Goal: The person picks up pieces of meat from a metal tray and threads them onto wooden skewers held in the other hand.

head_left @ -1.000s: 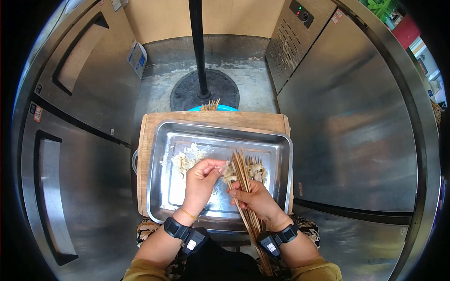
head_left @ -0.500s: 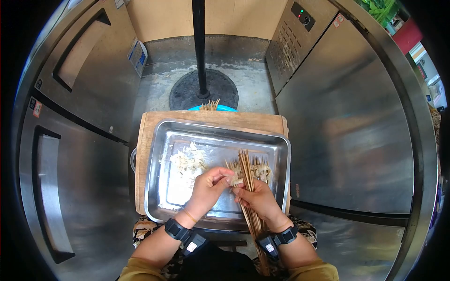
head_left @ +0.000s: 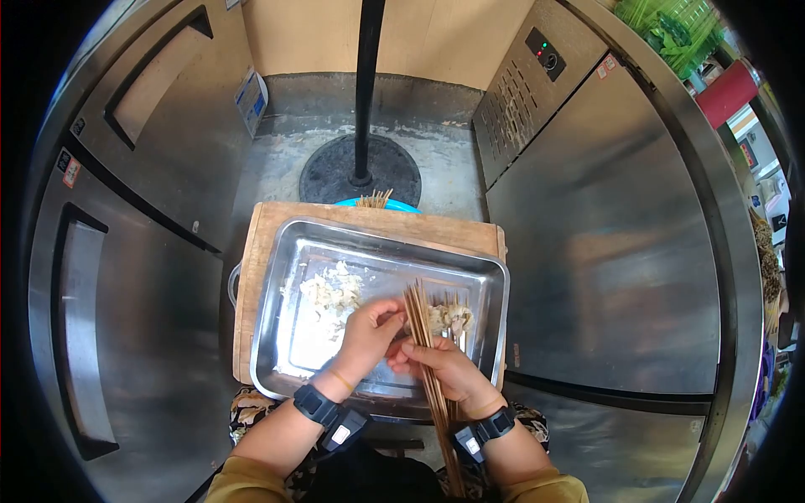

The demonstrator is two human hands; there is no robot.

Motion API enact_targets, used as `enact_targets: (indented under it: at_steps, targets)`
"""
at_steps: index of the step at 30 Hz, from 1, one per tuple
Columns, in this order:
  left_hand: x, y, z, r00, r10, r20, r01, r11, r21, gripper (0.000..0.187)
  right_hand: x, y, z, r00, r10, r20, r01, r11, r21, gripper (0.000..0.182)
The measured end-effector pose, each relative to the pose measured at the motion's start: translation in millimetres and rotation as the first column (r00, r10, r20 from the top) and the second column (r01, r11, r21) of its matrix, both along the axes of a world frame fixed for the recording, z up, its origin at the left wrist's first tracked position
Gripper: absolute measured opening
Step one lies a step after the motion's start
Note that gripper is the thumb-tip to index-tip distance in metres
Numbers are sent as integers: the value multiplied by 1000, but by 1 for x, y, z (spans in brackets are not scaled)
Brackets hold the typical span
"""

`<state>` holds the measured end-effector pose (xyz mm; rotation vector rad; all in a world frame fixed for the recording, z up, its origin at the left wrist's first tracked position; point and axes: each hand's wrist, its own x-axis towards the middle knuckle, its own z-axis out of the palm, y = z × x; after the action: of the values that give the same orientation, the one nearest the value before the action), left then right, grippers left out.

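My right hand (head_left: 451, 369) is closed round a long bundle of thin bamboo skewers (head_left: 418, 314), which stands tilted over the tray with its tips pointing away from me. Close beside the bundle, my left hand (head_left: 369, 337) has its thumb and fingers curled together in a pinch; what lies between them is too small to make out. Both hands are above a steel tray (head_left: 394, 253). Loose pale food pieces (head_left: 332, 289) are heaped in its left part. Skewers threaded with similar pale pieces (head_left: 457, 318) lie at the right, partly hidden by my right hand and the bundle.
The tray rests on a wooden board (head_left: 262, 243). Behind it a blue container (head_left: 402, 206) holds more skewers (head_left: 373, 199). A black pole on a round base (head_left: 323, 172) stands beyond. Steel cabinets (head_left: 142, 277) flank me on the left and right (head_left: 604, 251).
My left hand has shifted up slightly against the skewer bundle, and the pale piece seen at its fingertips is no longer visible there. The right hand's fingers have moved, still holding the bundle. The view has shifted slightly.
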<state>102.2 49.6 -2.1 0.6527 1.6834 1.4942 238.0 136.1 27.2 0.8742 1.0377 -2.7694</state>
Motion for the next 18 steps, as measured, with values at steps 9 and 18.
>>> enact_targets:
  at_steps: [9, 18]
  targets:
    - [-16, -6, 19, 825, 8, 566, -58, 996, 71, 11, -5, -6, -15, 998, 59, 15, -61, 973, 223, 20]
    - [-21, -11, 15, 828, 17, 560, -58, 997, 54, 7, -6, -5, 1, 992, -41, 122, 20, 986, 166, 20]
